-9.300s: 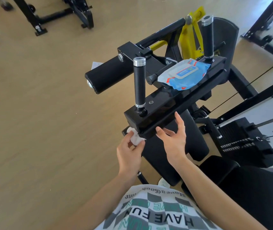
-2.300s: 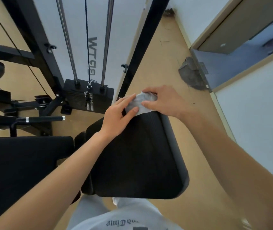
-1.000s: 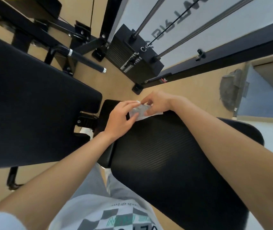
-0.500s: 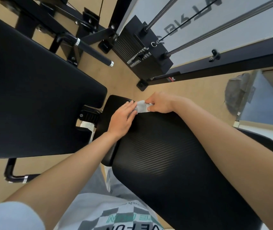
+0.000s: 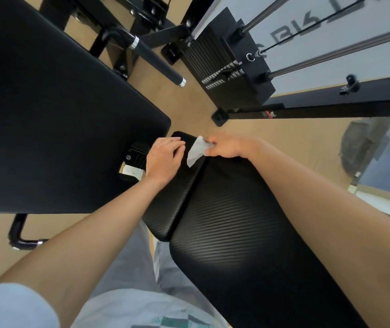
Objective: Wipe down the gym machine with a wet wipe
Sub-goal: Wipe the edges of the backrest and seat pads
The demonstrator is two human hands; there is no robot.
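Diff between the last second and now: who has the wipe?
The left hand let go of the wet wipe and drew back a little; it now rests on the far end of the seat pad, apart from the wipe. The wipe, held between both hands a second ago, now hangs loose from the right hand alone. Unchanged: the right hand's pinch on the wipe, both hands at the pad's far end.

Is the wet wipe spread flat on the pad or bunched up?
Bunched: the wet wipe is creased and pinched by the right hand, not laid flat on the black pad.
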